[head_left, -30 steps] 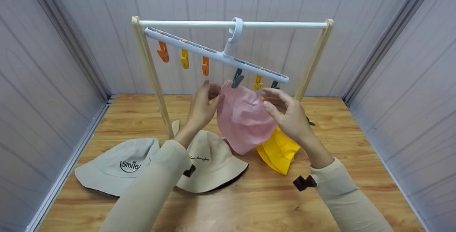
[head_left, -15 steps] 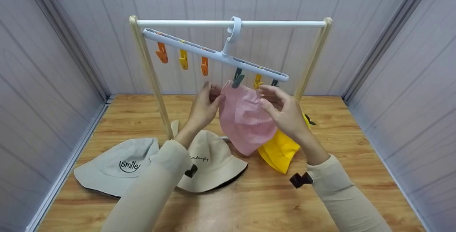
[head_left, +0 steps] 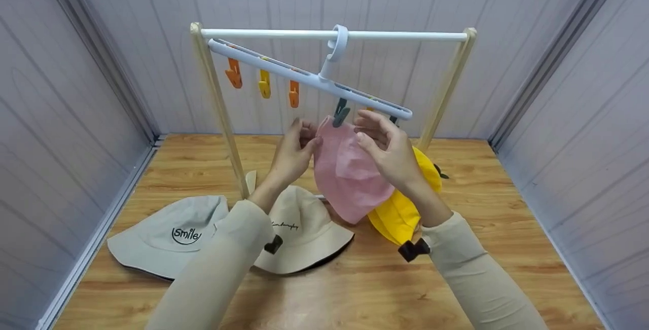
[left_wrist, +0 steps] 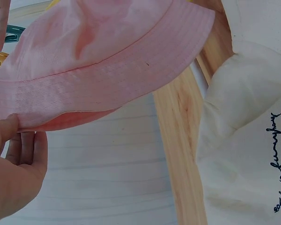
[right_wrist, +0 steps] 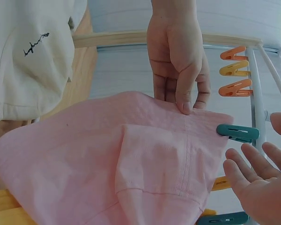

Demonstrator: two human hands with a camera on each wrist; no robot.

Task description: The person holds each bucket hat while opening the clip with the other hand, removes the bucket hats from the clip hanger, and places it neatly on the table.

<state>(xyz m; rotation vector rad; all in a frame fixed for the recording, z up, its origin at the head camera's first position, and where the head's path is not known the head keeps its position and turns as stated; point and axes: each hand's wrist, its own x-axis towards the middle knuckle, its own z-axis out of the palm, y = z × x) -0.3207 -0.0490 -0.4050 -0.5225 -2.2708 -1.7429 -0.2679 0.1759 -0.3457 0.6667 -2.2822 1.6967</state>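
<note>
A pink bucket hat [head_left: 350, 178] hangs by its brim edge from a dark green clip [head_left: 341, 113] on the light blue hanger [head_left: 284, 68]. My left hand [head_left: 293, 151] pinches the brim left of that clip, thumb in front, as the right wrist view also shows. Close to the clip's right side is my right hand [head_left: 393, 150], its fingers parted and holding nothing. In the right wrist view, those fingertips [right_wrist: 230, 154] are just apart from the green clip [right_wrist: 239, 132]. A yellow hat [head_left: 398, 218] appears behind the pink one, partly covered by the right hand and wrist.
The hanger tilts down to the right on a white rod [head_left: 263, 33] between wooden posts. Orange clips [head_left: 294, 95] and a yellow clip [head_left: 264, 84] dangle at left. A grey "smile" hat [head_left: 162, 236] and a beige hat [head_left: 304, 241] lie on the wooden table [head_left: 365, 289].
My right hand has moved left, nearer the dark green clip, leaving more of the yellow hat's right side visible. The left hand keeps its pinch on the pink bucket hat.
</note>
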